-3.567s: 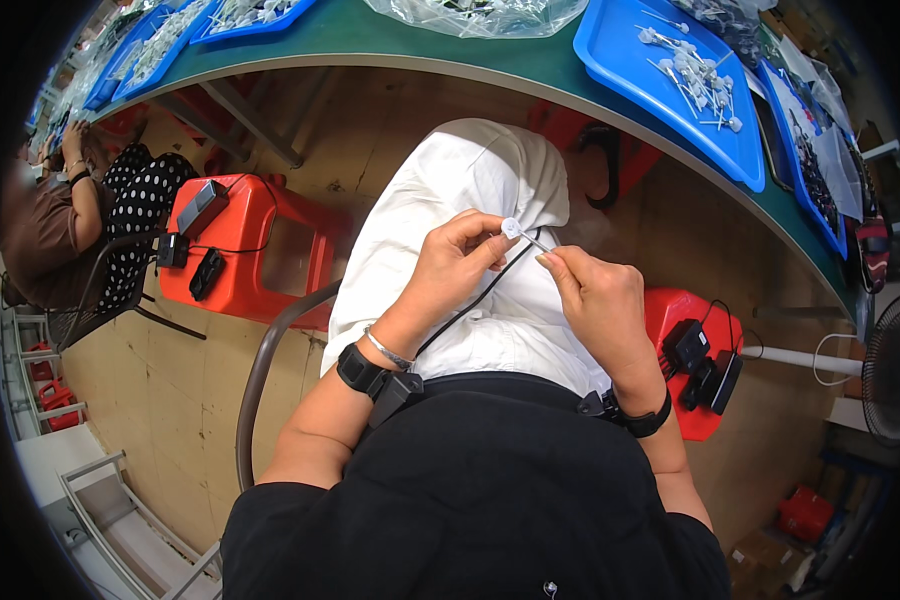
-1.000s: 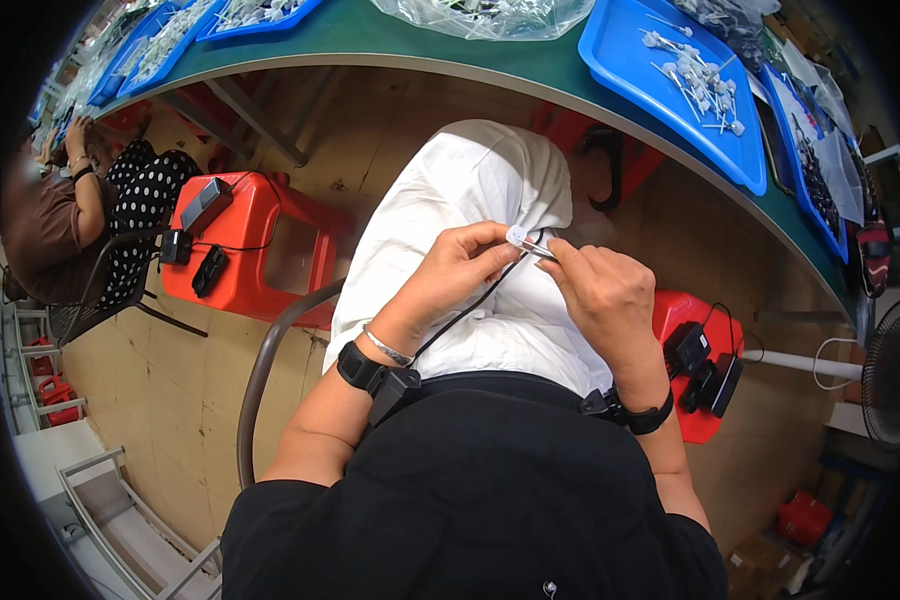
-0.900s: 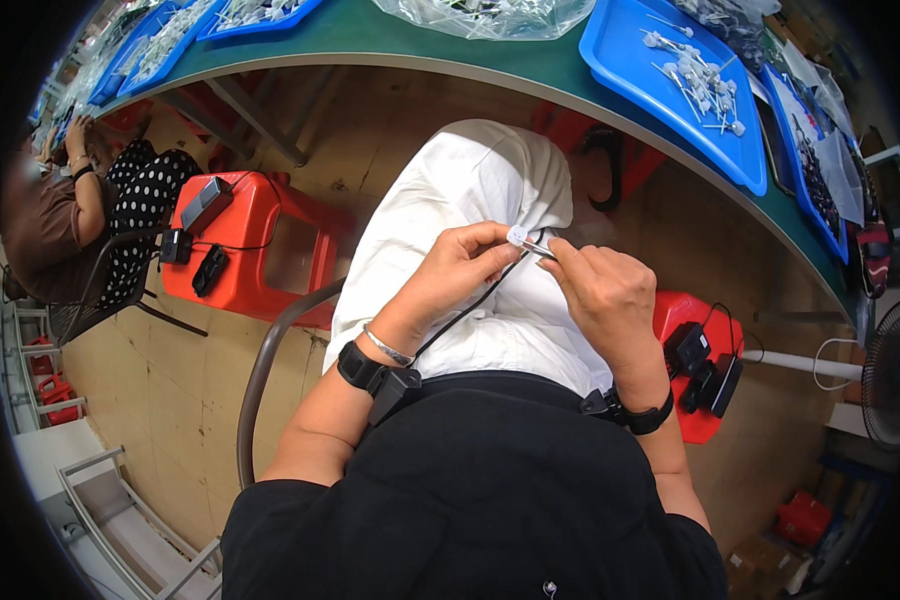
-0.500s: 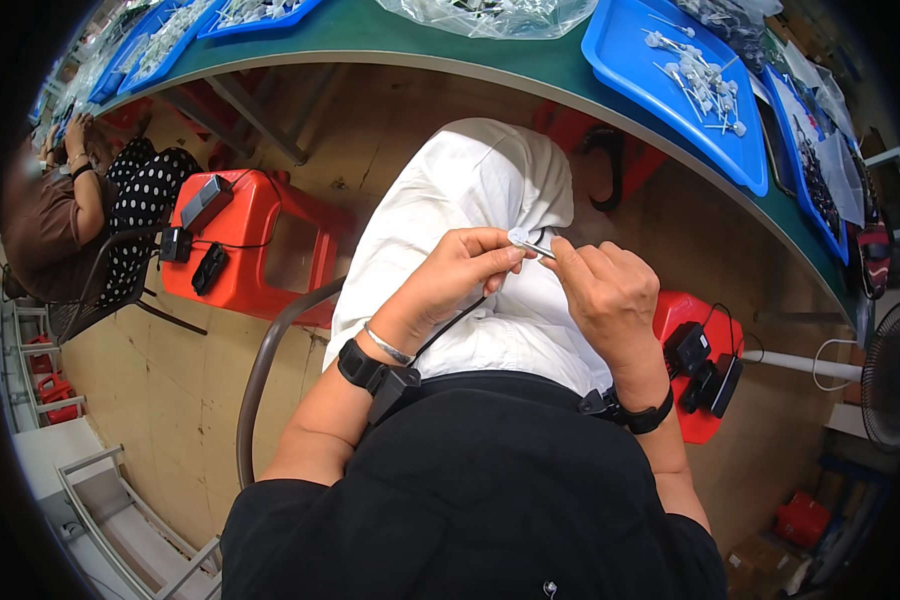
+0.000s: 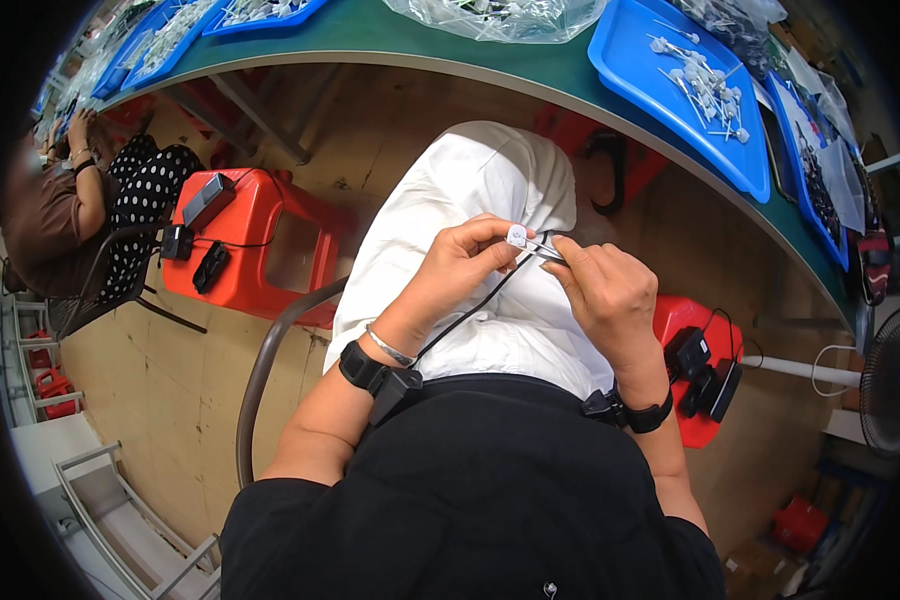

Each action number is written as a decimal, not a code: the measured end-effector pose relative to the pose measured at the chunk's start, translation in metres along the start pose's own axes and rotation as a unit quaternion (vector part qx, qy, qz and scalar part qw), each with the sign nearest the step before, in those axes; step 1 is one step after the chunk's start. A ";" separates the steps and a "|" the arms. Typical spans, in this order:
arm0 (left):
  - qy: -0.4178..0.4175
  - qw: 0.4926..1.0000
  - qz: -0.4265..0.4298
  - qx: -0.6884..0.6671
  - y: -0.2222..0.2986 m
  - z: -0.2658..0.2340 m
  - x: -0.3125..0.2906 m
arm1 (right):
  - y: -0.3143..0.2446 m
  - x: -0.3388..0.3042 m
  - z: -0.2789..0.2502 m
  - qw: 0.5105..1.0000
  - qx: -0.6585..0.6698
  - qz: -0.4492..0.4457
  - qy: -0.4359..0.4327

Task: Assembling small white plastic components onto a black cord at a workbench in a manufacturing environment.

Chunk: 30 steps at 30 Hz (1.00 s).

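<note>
Above my lap, my left hand (image 5: 462,262) pinches a small white plastic piece (image 5: 517,236) between thumb and fingertips. The piece has a wide head that faces up; finer detail is too small to make out. My right hand (image 5: 610,292) is closed around what look like slim metal tweezers (image 5: 544,250). Their two thin prongs point left, with the tips at or very near the white piece; I cannot tell whether they grip it. The rest of the tweezers is hidden in my right fist.
Beyond my knees runs a green table (image 5: 450,58). On it are a blue tray (image 5: 625,62) of similar white pieces and a clear plastic bag (image 5: 560,22). Red stools (image 5: 235,275) stand either side of me, holding black devices. A person (image 5: 65,225) sits at far left; a fan (image 5: 885,380) stands right.
The white piece has turned in my left fingers, its head now facing up more. My right hand has shifted slightly, and the two prongs show apart. Both hands stay over my lap.
</note>
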<state>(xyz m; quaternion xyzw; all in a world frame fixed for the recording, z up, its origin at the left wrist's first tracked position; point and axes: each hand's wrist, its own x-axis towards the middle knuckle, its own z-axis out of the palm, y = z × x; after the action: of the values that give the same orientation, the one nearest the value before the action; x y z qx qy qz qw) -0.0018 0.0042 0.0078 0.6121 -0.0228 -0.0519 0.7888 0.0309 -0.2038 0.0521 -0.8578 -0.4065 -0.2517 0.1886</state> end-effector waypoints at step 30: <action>-0.002 1.000 0.006 0.024 -0.004 0.002 0.003 | 0.002 -0.001 0.003 1.000 -0.001 -0.013 -0.018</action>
<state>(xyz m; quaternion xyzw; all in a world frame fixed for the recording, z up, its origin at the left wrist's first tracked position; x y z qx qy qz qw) 0.0008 0.0009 0.0040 0.6309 -0.0290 -0.0480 0.7738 0.0322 -0.2040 0.0492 -0.8569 -0.4210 -0.2391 0.1768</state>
